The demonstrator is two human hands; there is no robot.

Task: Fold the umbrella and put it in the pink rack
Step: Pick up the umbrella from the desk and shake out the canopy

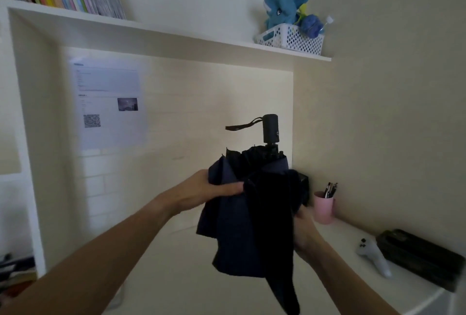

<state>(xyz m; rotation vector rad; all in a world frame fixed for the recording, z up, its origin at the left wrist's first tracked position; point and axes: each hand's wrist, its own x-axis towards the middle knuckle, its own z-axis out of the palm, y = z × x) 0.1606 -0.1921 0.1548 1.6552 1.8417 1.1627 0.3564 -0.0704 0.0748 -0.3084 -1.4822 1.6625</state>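
Observation:
A dark navy umbrella hangs collapsed in front of me, its black handle and wrist strap pointing up and its loose canopy folds drooping down. My left hand grips the cloth on the umbrella's left side, thumb lying across a fold. My right hand holds the canopy from the right and is partly hidden behind the fabric. No pink rack is in view.
A white desk lies below with a pink pen cup, a white controller and a black case. Above is a shelf with books, a white basket and a blue plush toy. A paper sheet hangs on the wall.

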